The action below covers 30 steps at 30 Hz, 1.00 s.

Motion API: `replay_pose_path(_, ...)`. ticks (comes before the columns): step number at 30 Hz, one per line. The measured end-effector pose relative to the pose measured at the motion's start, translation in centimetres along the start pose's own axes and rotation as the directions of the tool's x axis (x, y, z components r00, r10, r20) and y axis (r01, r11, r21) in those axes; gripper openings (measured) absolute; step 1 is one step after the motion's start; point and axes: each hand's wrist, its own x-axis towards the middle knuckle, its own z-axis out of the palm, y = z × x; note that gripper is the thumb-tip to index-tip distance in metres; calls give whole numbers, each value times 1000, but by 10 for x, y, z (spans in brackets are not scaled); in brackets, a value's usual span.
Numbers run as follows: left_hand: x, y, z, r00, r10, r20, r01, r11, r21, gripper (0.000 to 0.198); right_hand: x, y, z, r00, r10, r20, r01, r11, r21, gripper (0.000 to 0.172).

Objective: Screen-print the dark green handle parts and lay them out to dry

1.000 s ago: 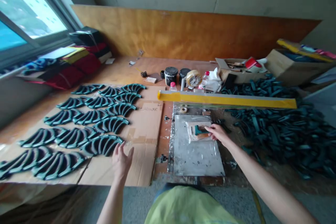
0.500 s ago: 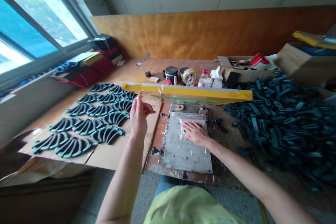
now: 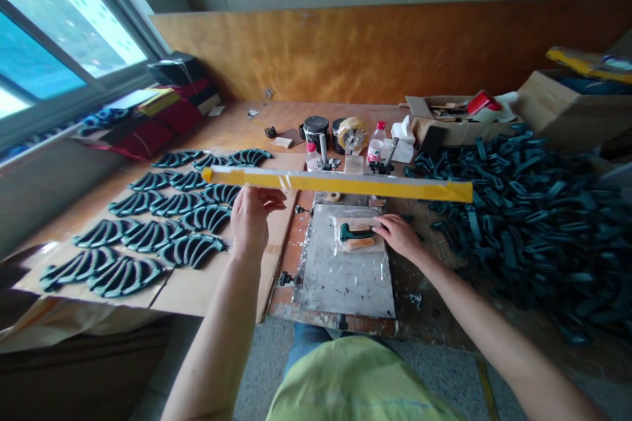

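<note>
My left hand (image 3: 250, 218) is closed on the near edge of a screen printing frame (image 3: 340, 185), toward its left end. The frame, bordered in yellow tape, is raised above a grey metal base plate (image 3: 340, 283) and seen almost edge-on. On the plate, a dark green curved handle-like piece (image 3: 353, 233) lies in a pale holder wrapped in clear film (image 3: 337, 247). My right hand (image 3: 401, 235) is beside the piece's right end, fingers stretched toward it. Whether the fingertips touch it is unclear.
Rows of green pieces (image 3: 180, 204) lie fanned out on cardboard (image 3: 207, 289) at left. A large heap of similar pieces (image 3: 528, 230) covers the right side. Jars (image 3: 316, 131), tape rolls (image 3: 353, 135) and bottles (image 3: 378, 139) stand behind the frame, with cardboard boxes (image 3: 567, 112) farther right.
My right hand has moved from flat over the holder to its right side, uncovering the green piece. The frame has tilted downward with my left hand on it. The view has shifted slightly.
</note>
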Motion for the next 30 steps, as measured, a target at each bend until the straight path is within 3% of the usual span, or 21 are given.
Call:
replay_pose_path(4, 18, 7, 10, 999, 8, 48, -9, 1000, 20, 49, -1, -24, 11, 995, -64, 83, 57, 995, 81, 25)
replay_pose_path(7, 19, 4, 10, 1000, 20, 17, -20, 1000, -9, 44, 1, -35, 7, 996, -59, 69, 53, 995, 80, 15)
replay_pose_path(9, 5, -7, 7, 1000, -15, -4, 15, 999, -35, 40, 0, -45, -5, 995, -100, -12, 101, 991, 82, 14)
replay_pose_path(11, -23, -24, 5, 983, -177, 54, 177, 984, -10, 40, -4, -61, -20, 981, -154, -120, 164, 983, 77, 15)
replay_pose_path(12, -41, -35, 4, 945, -306, 114, 304, 952, 31, 41, -8, -70, -28, 969, -179, -170, 193, 979, 72, 15)
replay_pose_path(14, -81, -54, 7, 799, -563, 211, 552, 826, 113, 44, -17, -90, -40, 942, -221, -253, 245, 967, 66, 17)
replay_pose_path(16, -115, -66, 15, 650, -710, 271, 717, 691, 92, 50, -27, -108, -46, 914, -268, -306, 301, 951, 67, 21)
replay_pose_path(17, -128, -69, 20, 607, -737, 297, 763, 645, 44, 54, -32, -115, -48, 899, -297, -322, 334, 940, 67, 24)
replay_pose_path(18, -136, -71, 26, 593, -740, 317, 784, 620, -21, 56, -36, -121, -48, 886, -325, -331, 365, 929, 65, 27)
replay_pose_path(21, -138, -69, 40, 636, -699, 326, 769, 606, -202, 51, -46, -130, -46, 861, -385, -332, 427, 902, 62, 32)
replay_pose_path(24, -127, -69, 41, 654, -694, 301, 756, 618, -216, 42, -50, -117, -43, 861, -426, -279, 470, 875, 117, 32)
replay_pose_path(26, -123, -73, 34, 661, -714, 232, 750, 638, -171, 41, -44, -93, -39, 888, -393, -241, 437, 883, 172, 28)
replay_pose_path(28, -122, -80, 23, 654, -747, 117, 756, 639, -145, 43, -29, -55, -35, 949, -225, -220, 270, 942, 200, 22)
replay_pose_path(30, -122, -91, 8, 622, -782, 27, 777, 614, -139, 46, -4, -10, -32, 975, 23, -221, 23, 979, 200, 22)
